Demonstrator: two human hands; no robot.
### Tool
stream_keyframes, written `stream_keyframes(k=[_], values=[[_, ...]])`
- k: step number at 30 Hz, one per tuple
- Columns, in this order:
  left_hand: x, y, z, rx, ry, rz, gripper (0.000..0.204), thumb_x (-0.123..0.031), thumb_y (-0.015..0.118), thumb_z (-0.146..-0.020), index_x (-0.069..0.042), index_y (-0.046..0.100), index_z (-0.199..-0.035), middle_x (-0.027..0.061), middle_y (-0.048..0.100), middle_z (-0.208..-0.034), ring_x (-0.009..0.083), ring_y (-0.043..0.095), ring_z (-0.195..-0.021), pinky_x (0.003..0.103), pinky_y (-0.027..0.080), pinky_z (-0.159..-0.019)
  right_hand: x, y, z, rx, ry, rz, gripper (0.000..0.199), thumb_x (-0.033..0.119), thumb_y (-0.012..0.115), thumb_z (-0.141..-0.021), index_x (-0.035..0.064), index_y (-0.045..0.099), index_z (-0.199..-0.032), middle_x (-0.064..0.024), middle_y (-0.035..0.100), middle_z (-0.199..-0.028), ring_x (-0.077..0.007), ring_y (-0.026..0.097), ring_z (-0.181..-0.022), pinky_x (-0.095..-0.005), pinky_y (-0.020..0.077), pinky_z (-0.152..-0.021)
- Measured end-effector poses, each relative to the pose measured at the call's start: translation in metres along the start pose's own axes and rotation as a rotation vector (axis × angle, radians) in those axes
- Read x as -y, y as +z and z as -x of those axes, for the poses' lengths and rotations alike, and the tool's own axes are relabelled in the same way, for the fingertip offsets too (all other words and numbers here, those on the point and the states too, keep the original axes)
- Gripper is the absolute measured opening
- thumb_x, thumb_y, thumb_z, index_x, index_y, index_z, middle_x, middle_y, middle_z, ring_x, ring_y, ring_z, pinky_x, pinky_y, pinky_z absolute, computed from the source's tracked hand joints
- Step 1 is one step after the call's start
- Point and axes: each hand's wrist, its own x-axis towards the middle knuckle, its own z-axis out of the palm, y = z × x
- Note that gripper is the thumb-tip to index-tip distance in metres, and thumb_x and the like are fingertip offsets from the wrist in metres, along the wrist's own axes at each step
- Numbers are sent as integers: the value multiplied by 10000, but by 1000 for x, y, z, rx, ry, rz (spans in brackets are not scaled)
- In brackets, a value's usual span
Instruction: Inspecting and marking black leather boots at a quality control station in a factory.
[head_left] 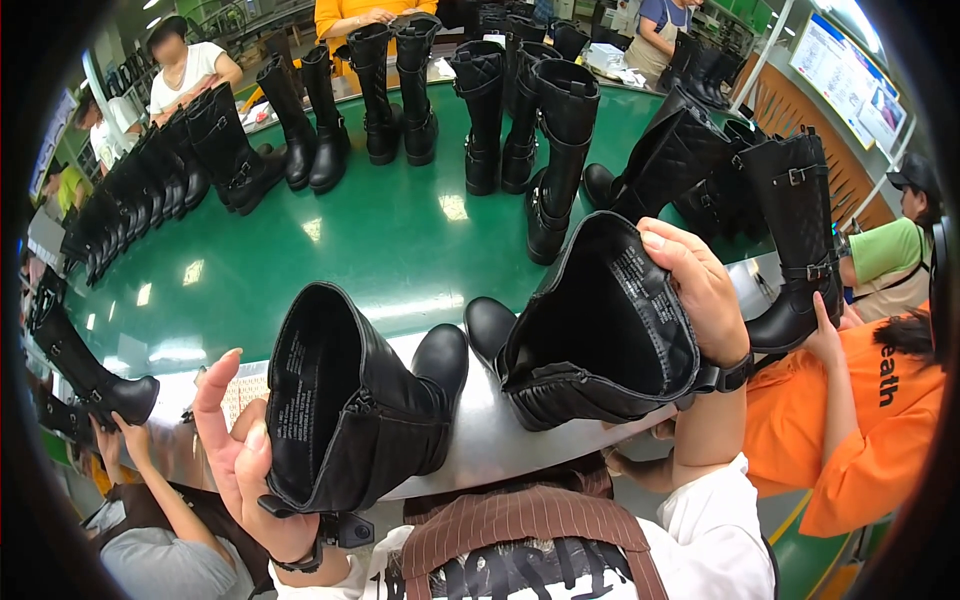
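Two tall black boots stand on the metal table edge in front of me, their open tops toward me and pale print on their linings. My right hand (pixel 690 270) grips the top rim of the right boot (pixel 580 400), thumb on the inner side and fingers outside. Beside the shaft of the left boot (pixel 390 430) is my left hand (pixel 240 455), open, index finger stretched up and thumb apart. Its other fingers are partly hidden, and whether it touches the leather is unclear. The left boot shows a side zip seam.
A green-topped table (pixel 400 240) with a metal edge (pixel 480 450) carries several black boots, including a row (pixel 150 190) at far left. At right, a co-worker in orange (pixel 850 430) handles a buckled boot (pixel 795 230). Another at lower left holds a boot (pixel 85 360). More people stand across the table.
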Motion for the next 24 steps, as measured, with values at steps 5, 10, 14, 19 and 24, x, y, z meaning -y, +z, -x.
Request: stream_keyframes(k=[5, 10, 14, 19, 24], values=[[3, 5, -2, -18, 17, -7, 640, -165, 538, -833, 74, 331, -1389, 207, 682, -928, 184, 649, -847, 266, 478, -841, -3, -7, 3, -20, 6, -23, 182, 168, 512, -995, 16, 555, -906, 74, 511, -846, -20, 447, -808, -184, 377, -743], [7, -5, 1, 1, 1, 7, 606, -121, 510, -860, 68, 327, -1406, 175, 678, -972, 153, 630, -861, 237, 465, -812, -7, -4, 5, -192, 87, -47, 199, 204, 536, -995, 25, 579, -919, 79, 527, -828, -22, 463, -773, -200, 391, -711], [10, -14, 0, 126, 123, -28, 558, -126, 502, -917, 59, 329, -1415, 14, 462, -791, 86, 430, -729, 218, 370, -729, 8, 7, 10, -219, -174, 381, 317, 292, 415, -1043, 54, 585, -921, 57, 497, -796, -37, 396, -660, -196, 316, -606], [-14, -6, 12, 108, 796, -817, 496, -346, 589, -890, 47, 531, -1187, 130, 527, -975, 206, 505, -951, 334, 392, -884, 49, 50, 80, -168, -722, 357, 176, 171, 553, -965, 26, 646, -925, -29, 603, -809, -104, 528, -661, -231, 427, -606], [-30, 21, 28, 180, 542, -1307, 251, -70, 772, -729, -27, 698, -965, 67, 567, -786, 249, 526, -890, 357, 417, -788, 15, 125, 69, 241, -164, 270, 211, 89, 637, -921, -2, 578, -1101, -78, 625, -853, -150, 613, -652, -265, 489, -609]])
